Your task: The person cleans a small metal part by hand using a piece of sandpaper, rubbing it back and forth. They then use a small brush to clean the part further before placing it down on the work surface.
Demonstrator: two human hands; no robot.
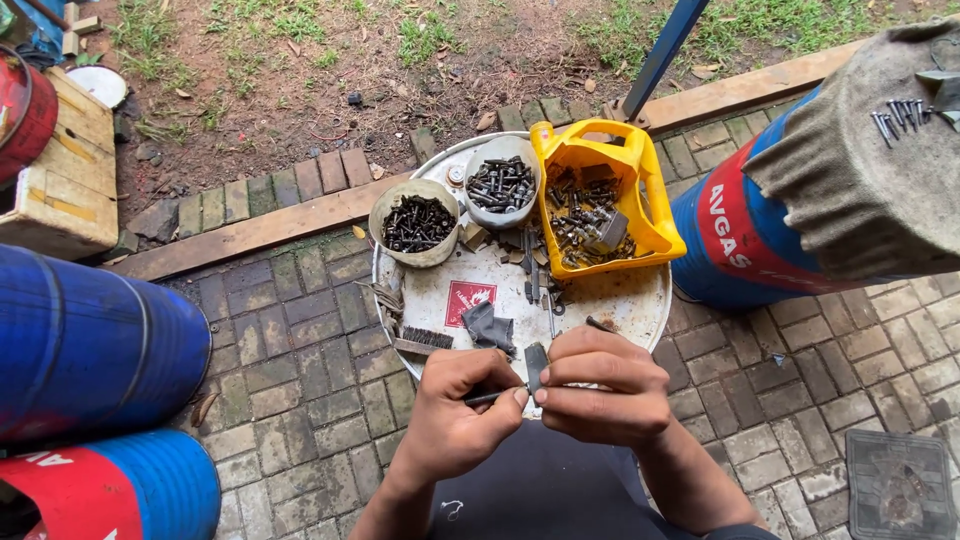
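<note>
My left hand (455, 415) pinches a thin dark metal rod (492, 397), its tip pointing right. My right hand (600, 385) grips a small dark metal piece (536, 362) that stands upright between thumb and fingers. Rod tip and piece meet between the two hands, above the near edge of a round white drum lid (620, 300). On the lid lie a wire brush (424, 342), a grey rag (490, 327) and loose bolts (535, 275).
At the lid's far side stand two round tins of dark screws (416, 222) (500, 183) and a cut yellow jug (597, 205) of bolts. Blue drums (90, 345) lie left, another (730, 235) right under a grey cloth (860, 170) with nails. Brick paving all around.
</note>
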